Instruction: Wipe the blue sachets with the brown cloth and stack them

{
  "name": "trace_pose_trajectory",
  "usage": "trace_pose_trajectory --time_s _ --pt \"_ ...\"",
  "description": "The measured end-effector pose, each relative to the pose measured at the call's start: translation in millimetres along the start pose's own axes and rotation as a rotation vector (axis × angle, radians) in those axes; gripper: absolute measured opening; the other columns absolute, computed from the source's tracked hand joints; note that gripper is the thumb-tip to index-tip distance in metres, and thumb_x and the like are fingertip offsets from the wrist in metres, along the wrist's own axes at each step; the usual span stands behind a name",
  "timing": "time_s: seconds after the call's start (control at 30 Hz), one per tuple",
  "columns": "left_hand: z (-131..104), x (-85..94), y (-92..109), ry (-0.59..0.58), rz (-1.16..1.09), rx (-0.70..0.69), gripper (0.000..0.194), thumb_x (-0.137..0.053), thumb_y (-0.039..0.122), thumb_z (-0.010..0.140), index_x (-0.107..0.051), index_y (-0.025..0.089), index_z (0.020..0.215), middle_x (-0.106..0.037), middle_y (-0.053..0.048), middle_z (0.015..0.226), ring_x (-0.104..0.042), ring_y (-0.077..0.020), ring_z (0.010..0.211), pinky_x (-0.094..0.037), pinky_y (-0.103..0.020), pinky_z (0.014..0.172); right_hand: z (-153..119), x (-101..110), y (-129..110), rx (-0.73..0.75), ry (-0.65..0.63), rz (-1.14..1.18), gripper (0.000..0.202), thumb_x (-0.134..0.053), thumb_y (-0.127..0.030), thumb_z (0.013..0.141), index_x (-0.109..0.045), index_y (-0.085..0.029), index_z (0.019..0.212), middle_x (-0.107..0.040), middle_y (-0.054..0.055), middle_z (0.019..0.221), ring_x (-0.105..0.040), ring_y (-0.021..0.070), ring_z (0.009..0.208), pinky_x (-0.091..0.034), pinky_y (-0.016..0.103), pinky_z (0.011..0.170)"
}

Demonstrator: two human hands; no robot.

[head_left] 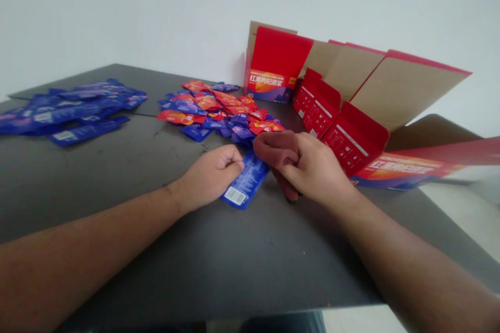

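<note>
Lengthwise aslant, blue sachet, barcode end nearest

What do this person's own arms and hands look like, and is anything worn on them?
The left hand and right hand are ungloved, with no ring, watch or bracelet visible. The left forearm and right forearm are bare; no sleeve shows in the frame. Fingers are partly hidden, so rings there cannot be ruled out.
</note>
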State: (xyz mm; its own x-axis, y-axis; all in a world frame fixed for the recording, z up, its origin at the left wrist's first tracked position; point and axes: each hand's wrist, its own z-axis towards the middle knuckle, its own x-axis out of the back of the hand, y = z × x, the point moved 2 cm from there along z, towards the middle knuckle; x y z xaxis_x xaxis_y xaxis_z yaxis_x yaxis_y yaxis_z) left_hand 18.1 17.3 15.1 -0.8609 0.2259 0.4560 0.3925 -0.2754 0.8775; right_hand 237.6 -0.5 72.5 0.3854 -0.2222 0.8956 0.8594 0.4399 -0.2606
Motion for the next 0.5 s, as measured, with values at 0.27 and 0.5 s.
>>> trace_pose_trajectory --time_s 0.27,0.5 --pt "1.8 0.3 -3.1 0.052 -0.043 0.032 0.017 -0.056 0.03 0.09 -0.055 0.02 0.076 -0.055 0.004 0.066 -0.049 -0.0117 0.059 -0.037 -0.023 0.055 -8.5 -13.9 -12.8 0.154 -0.17 -0.09 0.012 -0.06 -0.026 0.081 -0.058 -0.02 0.092 -0.065 0.006 0.093 -0.059 0.0212 0.083 -0.043 0.033 0.071" --pt "1.2 -1.4 -3.5 0.036 -0.114 0.051 0.018 -0.056 0.031 0.089 -0.055 0.019 0.075 -0.054 0.004 0.066 -0.047 -0.0111 0.058 -0.036 -0.023 0.054 -9.3 -17.2 -14.0 0.18 -0.171 -0.065 0.014 -0.061 -0.027 0.082 -0.058 -0.02 0.094 -0.064 0.005 0.094 -0.059 0.0207 0.084 -0.045 0.032 0.073"
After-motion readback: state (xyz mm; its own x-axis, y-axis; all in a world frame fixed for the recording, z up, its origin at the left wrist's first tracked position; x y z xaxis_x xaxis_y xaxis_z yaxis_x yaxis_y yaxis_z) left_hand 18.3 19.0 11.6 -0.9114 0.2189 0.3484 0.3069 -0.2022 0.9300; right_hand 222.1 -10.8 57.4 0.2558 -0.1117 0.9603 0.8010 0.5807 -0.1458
